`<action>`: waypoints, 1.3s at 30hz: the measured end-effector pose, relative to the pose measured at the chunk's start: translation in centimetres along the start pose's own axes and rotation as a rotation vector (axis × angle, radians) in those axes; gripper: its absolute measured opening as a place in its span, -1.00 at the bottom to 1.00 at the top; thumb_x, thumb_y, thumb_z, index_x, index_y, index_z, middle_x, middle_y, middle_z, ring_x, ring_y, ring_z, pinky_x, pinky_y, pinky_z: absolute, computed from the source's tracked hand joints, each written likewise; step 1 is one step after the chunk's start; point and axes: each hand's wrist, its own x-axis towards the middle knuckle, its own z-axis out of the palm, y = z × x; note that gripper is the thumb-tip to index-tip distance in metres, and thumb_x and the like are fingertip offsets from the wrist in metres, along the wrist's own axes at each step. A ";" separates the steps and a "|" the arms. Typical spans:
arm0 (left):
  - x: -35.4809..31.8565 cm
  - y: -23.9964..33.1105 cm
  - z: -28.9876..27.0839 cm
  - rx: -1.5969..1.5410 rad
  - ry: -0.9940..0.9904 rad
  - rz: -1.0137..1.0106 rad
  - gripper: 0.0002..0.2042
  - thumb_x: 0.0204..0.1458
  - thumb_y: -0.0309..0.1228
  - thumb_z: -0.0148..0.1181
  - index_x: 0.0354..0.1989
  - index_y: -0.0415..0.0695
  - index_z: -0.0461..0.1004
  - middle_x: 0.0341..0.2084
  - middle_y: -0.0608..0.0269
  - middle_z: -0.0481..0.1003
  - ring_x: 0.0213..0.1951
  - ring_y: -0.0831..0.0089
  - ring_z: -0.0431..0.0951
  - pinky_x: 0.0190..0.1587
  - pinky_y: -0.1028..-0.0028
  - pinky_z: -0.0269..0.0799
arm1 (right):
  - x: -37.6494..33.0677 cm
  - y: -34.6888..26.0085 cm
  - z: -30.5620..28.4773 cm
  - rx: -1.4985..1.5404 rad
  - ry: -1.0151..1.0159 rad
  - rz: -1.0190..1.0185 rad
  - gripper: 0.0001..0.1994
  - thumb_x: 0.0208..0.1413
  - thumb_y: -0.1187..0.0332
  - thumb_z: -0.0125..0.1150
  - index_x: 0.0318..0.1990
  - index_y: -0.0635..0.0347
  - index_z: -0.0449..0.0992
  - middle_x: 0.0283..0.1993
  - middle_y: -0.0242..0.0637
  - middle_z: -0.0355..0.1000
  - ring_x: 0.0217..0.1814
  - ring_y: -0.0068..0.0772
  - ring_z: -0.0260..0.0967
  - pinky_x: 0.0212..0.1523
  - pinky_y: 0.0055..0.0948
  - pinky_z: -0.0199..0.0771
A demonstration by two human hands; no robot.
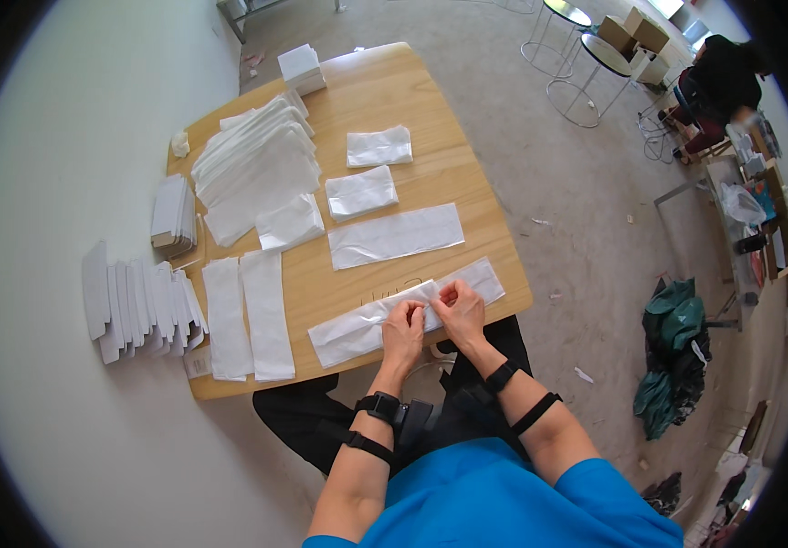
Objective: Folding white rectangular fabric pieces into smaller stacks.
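Close to the table's near edge lies a long white folded strip of thin, creased sheet (pixel 348 335); whether it is paper or plastic I cannot tell. My left hand (pixel 403 331) pinches it near its middle. Right beside that, my right hand (pixel 460 313) is closed on the same strip, fingertips almost meeting the left ones. Beyond my hands is another flat white strip (pixel 396 237), and farther off two shorter folded white packets, one (pixel 362 193) nearer and one (pixel 379 147) farther. Two more long strips, one (pixel 228 320) beside the other (pixel 268 315), lie at the left.
A fanned pile of white sheets (pixel 257 164) covers the wooden table's (pixel 449 155) far left. White card stacks (pixel 173 215) stand along its left edge, with upright white cards (pixel 143 306) nearer. Another white stack (pixel 301 68) sits at the far corner. Dark green bags (pixel 672 338) lie on the floor right; a person (pixel 723 82) sits far right.
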 end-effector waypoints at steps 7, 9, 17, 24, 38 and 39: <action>0.7 -0.2 -1.1 -0.171 -0.185 -0.132 -0.79 0.22 -0.32 0.03 -0.23 -0.22 0.48 -0.47 0.26 0.54 -0.42 0.54 0.51 -0.29 0.49 0.45 | -1.3 -0.5 -1.6 0.017 -0.159 0.089 -0.79 -0.05 0.24 0.28 -0.37 0.21 0.60 -0.42 -0.15 0.55 -0.38 -0.14 0.53 -0.31 -0.27 0.49; 0.7 -0.1 -1.2 -0.183 -0.202 -0.148 -0.78 0.23 -0.30 0.02 -0.22 -0.22 0.48 -0.47 0.29 0.54 -0.41 0.55 0.51 -0.28 0.50 0.44 | -1.3 -0.4 -1.6 0.003 -0.129 0.061 -0.79 -0.04 0.23 0.25 -0.38 0.20 0.61 -0.41 -0.14 0.55 -0.37 -0.12 0.53 -0.30 -0.25 0.49; 0.5 -0.1 -1.3 -0.204 -0.219 -0.139 -0.76 0.15 -0.27 0.17 -0.22 -0.22 0.51 -0.44 0.33 0.53 -0.35 0.62 0.46 -0.24 0.56 0.41 | -1.4 -0.5 -1.6 -0.034 -0.074 -0.053 -0.80 -0.02 0.26 0.23 -0.40 0.22 0.61 -0.43 -0.10 0.54 -0.36 -0.07 0.52 -0.32 -0.22 0.49; 0.6 0.4 -1.1 -0.234 -0.198 -0.156 -0.74 0.13 -0.27 0.19 -0.22 -0.26 0.52 -0.40 0.31 0.55 -0.35 0.61 0.47 -0.23 0.55 0.42 | -0.9 -0.8 -1.6 0.067 -0.172 -0.043 -0.79 -0.02 0.26 0.29 -0.46 0.25 0.59 -0.47 -0.08 0.52 -0.39 -0.10 0.52 -0.36 -0.25 0.48; 0.7 0.4 -0.9 -0.224 -0.158 -0.203 -0.76 0.12 -0.28 0.20 -0.25 -0.26 0.54 -0.49 0.36 0.54 -0.42 0.64 0.47 -0.32 0.59 0.40 | -1.3 -1.0 -1.6 -0.111 -0.145 -0.062 -0.84 -0.05 0.33 0.24 -0.48 0.24 0.59 -0.42 -0.05 0.53 -0.33 -0.01 0.51 -0.28 -0.16 0.49; 0.7 0.5 -0.9 -0.224 -0.158 -0.204 -0.76 0.12 -0.28 0.20 -0.25 -0.26 0.54 -0.49 0.36 0.54 -0.42 0.64 0.47 -0.32 0.59 0.40 | -1.3 -1.0 -1.5 -0.086 -0.148 -0.049 -0.84 -0.05 0.32 0.24 -0.48 0.24 0.58 -0.43 -0.06 0.52 -0.34 -0.01 0.51 -0.29 -0.17 0.49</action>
